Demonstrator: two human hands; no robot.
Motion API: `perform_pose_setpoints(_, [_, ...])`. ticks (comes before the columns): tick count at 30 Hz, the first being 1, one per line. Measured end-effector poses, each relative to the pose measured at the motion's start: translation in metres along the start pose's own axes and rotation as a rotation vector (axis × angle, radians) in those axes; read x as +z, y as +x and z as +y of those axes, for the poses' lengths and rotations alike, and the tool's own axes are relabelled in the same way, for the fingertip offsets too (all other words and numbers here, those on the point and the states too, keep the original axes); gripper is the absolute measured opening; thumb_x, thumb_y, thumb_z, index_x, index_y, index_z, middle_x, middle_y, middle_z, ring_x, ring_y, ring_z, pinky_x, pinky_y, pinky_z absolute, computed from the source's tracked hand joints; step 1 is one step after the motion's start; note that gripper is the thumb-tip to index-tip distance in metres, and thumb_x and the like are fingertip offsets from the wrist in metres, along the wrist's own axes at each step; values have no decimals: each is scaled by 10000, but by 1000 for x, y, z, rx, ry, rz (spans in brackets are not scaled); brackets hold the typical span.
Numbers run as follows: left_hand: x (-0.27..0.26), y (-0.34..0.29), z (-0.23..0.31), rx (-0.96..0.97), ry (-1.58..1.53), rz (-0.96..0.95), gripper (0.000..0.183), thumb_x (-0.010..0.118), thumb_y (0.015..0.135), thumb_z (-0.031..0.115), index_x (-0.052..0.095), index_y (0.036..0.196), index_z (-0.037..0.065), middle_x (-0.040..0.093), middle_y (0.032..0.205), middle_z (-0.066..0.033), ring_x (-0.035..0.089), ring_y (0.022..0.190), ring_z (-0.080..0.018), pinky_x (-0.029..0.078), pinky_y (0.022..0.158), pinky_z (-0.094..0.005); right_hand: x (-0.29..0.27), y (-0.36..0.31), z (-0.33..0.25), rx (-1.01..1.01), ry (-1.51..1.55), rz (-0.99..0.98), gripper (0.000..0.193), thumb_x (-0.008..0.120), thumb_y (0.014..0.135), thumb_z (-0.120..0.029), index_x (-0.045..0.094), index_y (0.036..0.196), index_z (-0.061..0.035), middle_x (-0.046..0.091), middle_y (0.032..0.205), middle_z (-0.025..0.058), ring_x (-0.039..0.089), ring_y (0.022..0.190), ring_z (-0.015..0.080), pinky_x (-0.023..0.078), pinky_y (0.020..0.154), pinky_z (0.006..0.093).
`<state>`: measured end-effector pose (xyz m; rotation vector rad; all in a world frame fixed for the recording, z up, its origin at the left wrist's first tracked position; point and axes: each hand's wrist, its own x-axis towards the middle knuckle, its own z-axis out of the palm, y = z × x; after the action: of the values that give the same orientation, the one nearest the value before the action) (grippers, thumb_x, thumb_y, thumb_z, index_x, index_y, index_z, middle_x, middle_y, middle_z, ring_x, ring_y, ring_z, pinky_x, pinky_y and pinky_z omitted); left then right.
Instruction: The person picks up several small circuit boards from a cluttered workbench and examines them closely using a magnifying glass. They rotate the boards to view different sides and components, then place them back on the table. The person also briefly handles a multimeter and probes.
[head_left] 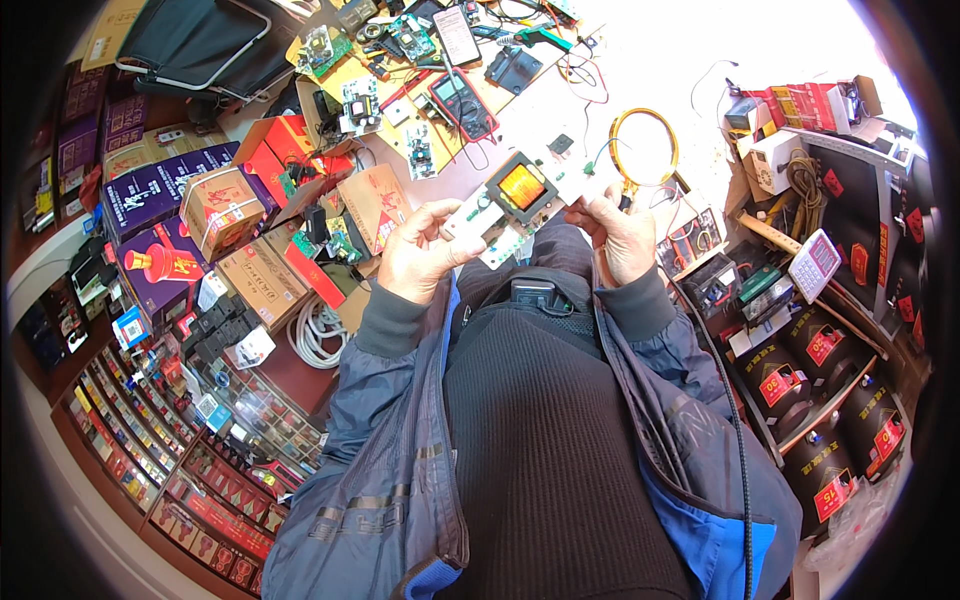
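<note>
A circuit board (508,242) is held up in front of my body by both hands, tilted. Mounted on it is a large square black-framed transformer (522,187) with a shiny yellow-orange winding. At the board's left end, my left hand (425,250) pinches the edge between thumb and fingers. My right hand (618,235) grips the opposite end, its fingers partly hidden behind the board. Beyond the board, a red-rimmed multimeter (463,106) lies on the bench. Just past my right hand is a yellow ring (676,150) with a dark handle.
Loose circuit boards (360,106), tools and leads crowd the bench's far side. Cardboard boxes (262,282), a red-orange box (272,150) and coiled white cable (318,340) stand left. To the right are a calculator (815,264) and shelves of dark round containers (822,345).
</note>
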<state>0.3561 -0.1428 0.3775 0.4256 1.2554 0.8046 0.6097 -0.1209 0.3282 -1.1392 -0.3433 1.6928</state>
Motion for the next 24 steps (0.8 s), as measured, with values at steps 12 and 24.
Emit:
perform_pose_setpoints(12, [4, 0, 4, -1, 30, 14, 499, 785, 794, -1, 571, 1243, -39, 664, 1091, -93, 639, 995, -166, 499, 935, -310, -3, 2, 2, 5, 4, 6, 86, 634, 919, -11, 553, 944, 6, 675, 905, 156, 709, 832, 246, 601, 744, 354])
perform_pose_setpoints(24, [5, 2, 0, 164, 17, -45, 540, 793, 770, -53, 565, 1259, -32, 661, 1096, -83, 640, 969, -133, 530, 876, -279, 3, 1, -1, 18, 29, 35, 120, 609, 929, -17, 508, 865, -28, 645, 874, 96, 697, 816, 211, 609, 745, 346])
